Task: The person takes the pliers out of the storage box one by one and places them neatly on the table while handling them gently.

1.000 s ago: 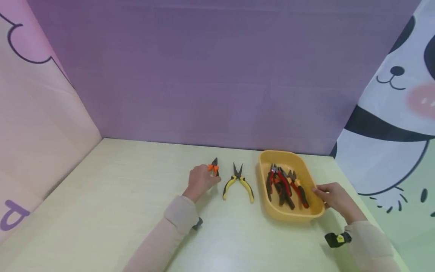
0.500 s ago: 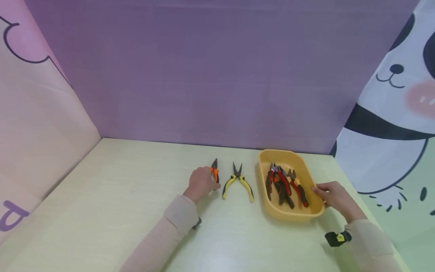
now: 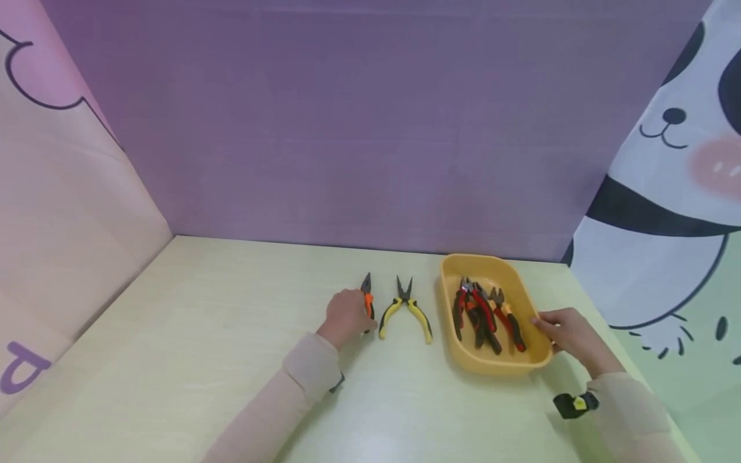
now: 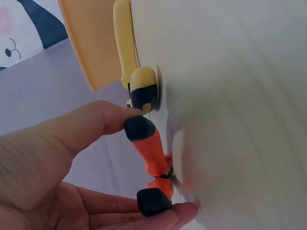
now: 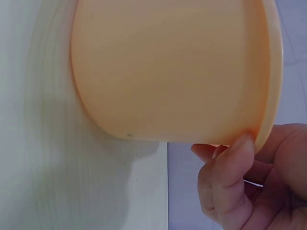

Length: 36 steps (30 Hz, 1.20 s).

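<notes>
two half-closed pinches: left hand [image 3: 345,315] has drawn orange pliers [image 3: 369,303] nearly level with yellow pliers [image 3: 405,301], right hand [image 3: 567,331] grips tub [image 3: 498,366].

Head view looks forward-down over table [image 3: 231,308]; wrist views close in, tipped sideways; all three share yellow tray [image 5: 168,72]

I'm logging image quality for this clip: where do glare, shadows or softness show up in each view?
Head view: pale glare on the tabletop near the bottom edge, faint shadow beside the yellow tray; left wrist view: tabletop grain looks soft, with a pinkish smear, perhaps a reflection, beside the orange-and-black pliers; right wrist view: soft shadows on the tabletop beside the tray.
</notes>
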Available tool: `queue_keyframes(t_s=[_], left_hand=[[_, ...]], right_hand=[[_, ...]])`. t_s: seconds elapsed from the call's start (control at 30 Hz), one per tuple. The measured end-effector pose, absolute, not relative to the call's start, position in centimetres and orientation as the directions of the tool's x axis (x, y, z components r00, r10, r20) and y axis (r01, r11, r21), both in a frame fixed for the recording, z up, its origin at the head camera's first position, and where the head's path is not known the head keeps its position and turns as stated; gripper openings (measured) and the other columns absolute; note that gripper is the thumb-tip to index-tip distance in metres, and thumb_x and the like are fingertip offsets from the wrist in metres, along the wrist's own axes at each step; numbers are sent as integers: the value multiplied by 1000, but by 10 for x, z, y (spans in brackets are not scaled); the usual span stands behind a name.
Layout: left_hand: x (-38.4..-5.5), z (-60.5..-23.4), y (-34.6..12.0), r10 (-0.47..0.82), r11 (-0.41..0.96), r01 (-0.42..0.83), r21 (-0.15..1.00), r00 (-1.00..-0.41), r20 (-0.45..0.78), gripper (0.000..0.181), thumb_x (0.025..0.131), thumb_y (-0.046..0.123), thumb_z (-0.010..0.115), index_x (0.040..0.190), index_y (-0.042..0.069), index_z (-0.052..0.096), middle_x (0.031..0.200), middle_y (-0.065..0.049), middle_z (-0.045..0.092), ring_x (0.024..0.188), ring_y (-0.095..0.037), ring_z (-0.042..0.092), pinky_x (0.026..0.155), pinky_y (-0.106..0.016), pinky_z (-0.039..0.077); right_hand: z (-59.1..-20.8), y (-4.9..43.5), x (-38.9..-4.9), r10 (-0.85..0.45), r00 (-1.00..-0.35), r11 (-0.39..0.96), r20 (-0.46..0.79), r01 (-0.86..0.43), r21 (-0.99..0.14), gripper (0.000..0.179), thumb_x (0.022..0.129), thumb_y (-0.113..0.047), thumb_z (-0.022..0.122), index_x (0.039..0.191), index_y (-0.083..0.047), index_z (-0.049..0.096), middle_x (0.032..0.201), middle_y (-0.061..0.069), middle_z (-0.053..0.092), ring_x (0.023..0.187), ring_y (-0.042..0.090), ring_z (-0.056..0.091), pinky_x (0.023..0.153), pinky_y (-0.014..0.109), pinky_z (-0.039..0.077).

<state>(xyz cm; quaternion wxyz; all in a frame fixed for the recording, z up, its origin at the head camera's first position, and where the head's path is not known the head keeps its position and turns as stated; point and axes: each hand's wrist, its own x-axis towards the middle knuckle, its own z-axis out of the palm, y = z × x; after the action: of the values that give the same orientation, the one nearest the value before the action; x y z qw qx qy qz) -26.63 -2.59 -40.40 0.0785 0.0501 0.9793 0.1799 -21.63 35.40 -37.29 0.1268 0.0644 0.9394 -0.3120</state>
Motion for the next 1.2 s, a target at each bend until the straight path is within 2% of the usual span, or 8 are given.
queue_keyframes(t_s=[0.27, 0.63, 0.83, 1.03, 1.2], left_hand=[[-266, -405, -21, 122, 941, 68, 330, -982, -147, 34, 73, 32, 80, 73, 8, 56, 66, -3, 54, 58, -16, 52, 52, -26, 43], [-263, -403, -19, 109, 945, 56, 323, -983, -146, 36, 71, 33, 81, 80, 8, 58, 70, -4, 54, 62, -18, 51, 54, -28, 43], [-264, -408, -21, 112, 946, 62, 318, -983, -143, 38, 72, 34, 81, 90, 6, 61, 75, -5, 54, 67, -18, 50, 60, -29, 43], [-265, -413, -23, 126, 953, 84, 291, -983, -130, 38, 71, 36, 81, 84, 7, 61, 75, -4, 54, 67, -18, 50, 60, -28, 43], [-266, -414, -23, 115, 956, 71, 285, -983, -140, 40, 70, 37, 82, 86, 6, 61, 74, -4, 54, 66, -18, 50, 59, -28, 43]], right_hand=[[-372, 355, -217, 34, -962, 805, -271, 187, -563, 47, 98, -22, 49, 126, 17, 46, 99, 24, 66, 69, 16, 62, 64, 33, 54], [-372, 355, -218, 42, -959, 807, -279, 197, -557, 48, 98, -23, 49, 126, 16, 46, 99, 22, 66, 70, 16, 61, 65, 33, 53], [-374, 356, -218, 26, -963, 802, -269, 181, -569, 49, 98, -24, 50, 125, 16, 47, 96, 20, 66, 70, 16, 61, 64, 33, 54], [-375, 356, -218, 21, -964, 808, -266, 173, -563, 49, 98, -24, 49, 125, 16, 47, 97, 21, 66, 70, 16, 61, 64, 33, 54], [-375, 356, -218, 22, -964, 809, -266, 173, -561, 49, 98, -25, 49, 126, 16, 47, 98, 22, 66, 70, 16, 61, 64, 33, 54]])
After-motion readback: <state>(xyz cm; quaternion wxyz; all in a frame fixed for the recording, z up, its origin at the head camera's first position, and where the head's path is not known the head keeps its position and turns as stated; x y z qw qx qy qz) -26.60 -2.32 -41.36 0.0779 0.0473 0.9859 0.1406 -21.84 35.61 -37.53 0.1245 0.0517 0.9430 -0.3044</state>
